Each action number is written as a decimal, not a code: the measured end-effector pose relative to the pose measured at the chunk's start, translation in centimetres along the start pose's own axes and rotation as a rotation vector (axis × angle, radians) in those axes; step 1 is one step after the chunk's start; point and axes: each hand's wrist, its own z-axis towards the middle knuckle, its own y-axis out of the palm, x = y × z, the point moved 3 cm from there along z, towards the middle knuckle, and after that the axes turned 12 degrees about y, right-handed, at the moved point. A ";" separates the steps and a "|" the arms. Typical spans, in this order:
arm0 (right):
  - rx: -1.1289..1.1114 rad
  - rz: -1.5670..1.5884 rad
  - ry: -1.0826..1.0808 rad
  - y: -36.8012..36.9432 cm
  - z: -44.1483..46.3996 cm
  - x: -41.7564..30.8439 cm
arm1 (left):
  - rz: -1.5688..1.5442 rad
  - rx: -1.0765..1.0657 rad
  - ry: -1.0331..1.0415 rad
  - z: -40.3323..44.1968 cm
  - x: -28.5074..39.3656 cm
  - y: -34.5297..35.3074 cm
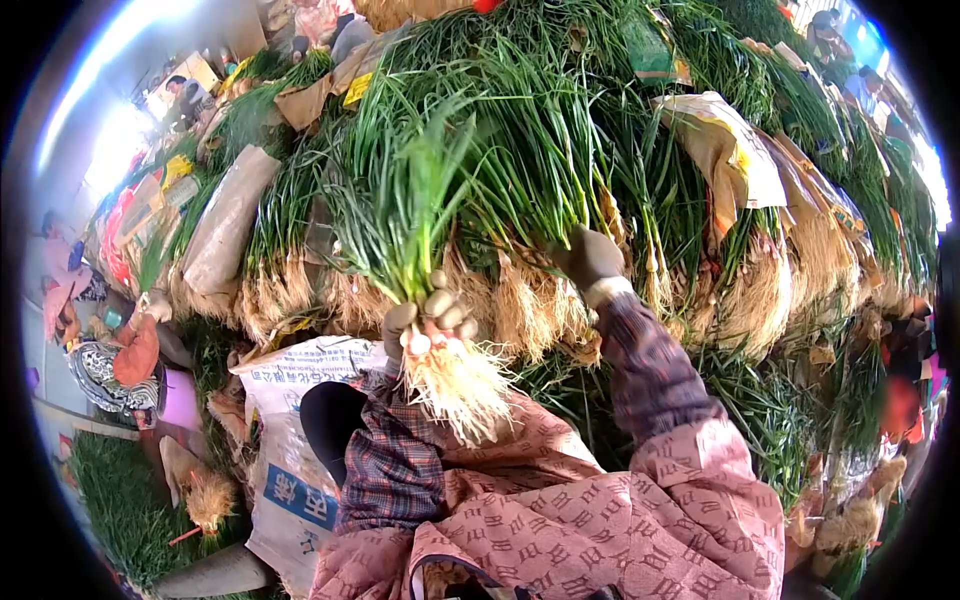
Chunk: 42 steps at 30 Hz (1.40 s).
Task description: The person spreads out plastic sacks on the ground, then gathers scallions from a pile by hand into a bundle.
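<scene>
Gathering seems underway: left hand point(447, 308) grips a bunch point(418, 245), right hand point(594, 260), grip unclear, meets the far pile point(520, 110); freeing stalks point(561, 175) likely needs a gentle pull

Matt glove point(602, 262) over right fingers point(568, 258), smooth bulbs point(418, 344) against left fingers point(452, 314), rough roots point(458, 388) below, crinkled plastic sack point(290, 440) lower left

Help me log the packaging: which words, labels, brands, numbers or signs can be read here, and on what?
"有限公司", apparently: blue print on the white sack; its smaller print is unreadable.
White characters on the blue panel of that sack: too tilted and blurred to read surely.
Pink garment: repeated letter-like motif, no clear word.
Draped sack, upper right: marks too blurred.
</scene>
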 end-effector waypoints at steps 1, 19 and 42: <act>0.034 -0.108 -0.069 2.2 2.5 0.6 | 0.048 0.063 0.053 0.0 0.4 1.0; -1.125 1.291 0.024 5.3 -4.1 -5.3 | 0.083 0.200 -0.012 -1.4 -3.2 -1.8; -0.193 0.536 -0.347 0.8 -1.4 5.7 | 0.050 0.277 0.005 -2.9 -1.8 -1.7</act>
